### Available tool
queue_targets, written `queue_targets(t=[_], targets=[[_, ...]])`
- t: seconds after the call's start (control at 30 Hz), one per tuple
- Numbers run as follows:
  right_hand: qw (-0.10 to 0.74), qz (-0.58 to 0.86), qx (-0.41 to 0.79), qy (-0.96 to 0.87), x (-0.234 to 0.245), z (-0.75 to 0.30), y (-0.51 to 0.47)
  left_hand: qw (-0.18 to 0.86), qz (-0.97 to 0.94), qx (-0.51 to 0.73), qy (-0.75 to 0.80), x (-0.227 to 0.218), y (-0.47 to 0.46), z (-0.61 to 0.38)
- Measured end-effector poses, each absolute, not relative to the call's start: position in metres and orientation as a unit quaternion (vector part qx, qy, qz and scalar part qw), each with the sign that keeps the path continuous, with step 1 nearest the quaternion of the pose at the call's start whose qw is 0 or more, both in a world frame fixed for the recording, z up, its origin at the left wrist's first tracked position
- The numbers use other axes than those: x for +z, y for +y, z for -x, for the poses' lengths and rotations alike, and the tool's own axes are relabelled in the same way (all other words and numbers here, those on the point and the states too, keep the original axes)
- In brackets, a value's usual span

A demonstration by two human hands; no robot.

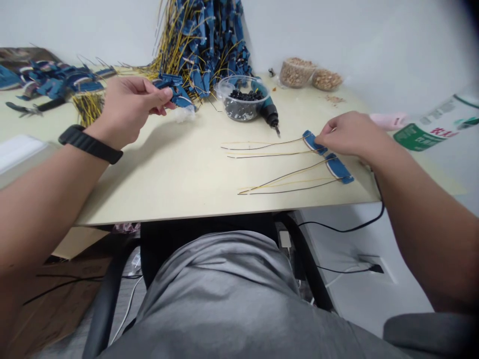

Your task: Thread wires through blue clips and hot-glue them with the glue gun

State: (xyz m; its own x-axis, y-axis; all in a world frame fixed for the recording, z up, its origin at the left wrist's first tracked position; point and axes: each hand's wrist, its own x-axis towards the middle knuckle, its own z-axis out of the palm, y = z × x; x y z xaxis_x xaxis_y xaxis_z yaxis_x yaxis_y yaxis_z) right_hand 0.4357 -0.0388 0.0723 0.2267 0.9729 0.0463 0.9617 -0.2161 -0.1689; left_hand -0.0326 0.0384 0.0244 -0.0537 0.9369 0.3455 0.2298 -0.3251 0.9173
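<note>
The left hand (125, 112) pinches a blue strip (175, 92), the right hand (354, 139) presses another blue strip (314, 142), and a slip could tangle the thin wires (269, 144).

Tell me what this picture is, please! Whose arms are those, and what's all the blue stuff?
A camera worn on a person's head took this picture, looking down, so those arms are the person's own. The left hand, with a black watch strap on its wrist, pinches a small blue piece with thin wires. The right hand is right by flat blue strips with yellow and black wires, lying on the pale cream desk. Behind them are a tall heap of blue pieces with yellow wires and a clear plastic bowl of small black parts.
</note>
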Motion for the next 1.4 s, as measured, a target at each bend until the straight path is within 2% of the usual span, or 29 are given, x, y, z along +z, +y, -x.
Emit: queue_targets(t=[0.17, 0.33, 0.53, 0.77, 1.03, 1.4], targets=[[0.1, 0.774, 0.021, -0.625, 0.077, -0.441, -0.043, 0.342, -0.625, 0.535, 0.454, 0.025, 0.037, 0.03], [0.129, 0.771, -0.063, -0.621, 0.099, -0.406, -0.049, 0.389, -0.667, 0.482, 0.415, 0.022, 0.034, 0.027], [0.237, 0.627, 0.001, -0.742, 0.111, -0.315, -0.046, 0.422, -0.692, 0.416, 0.413, 0.018, 0.019, 0.014], [0.271, 0.493, 0.064, -0.824, 0.086, -0.265, -0.014, 0.442, -0.707, 0.38, 0.399, 0.016, 0.009, 0.004], [0.248, 0.468, 0.112, -0.841, 0.058, -0.268, -0.011, 0.469, -0.717, 0.34, 0.388, 0.016, 0.008, 0.004], [0.261, 0.42, 0.145, -0.857, 0.045, -0.264, -0.018, 0.463, -0.691, 0.377, 0.408, 0.013, 0.006, -0.004]])
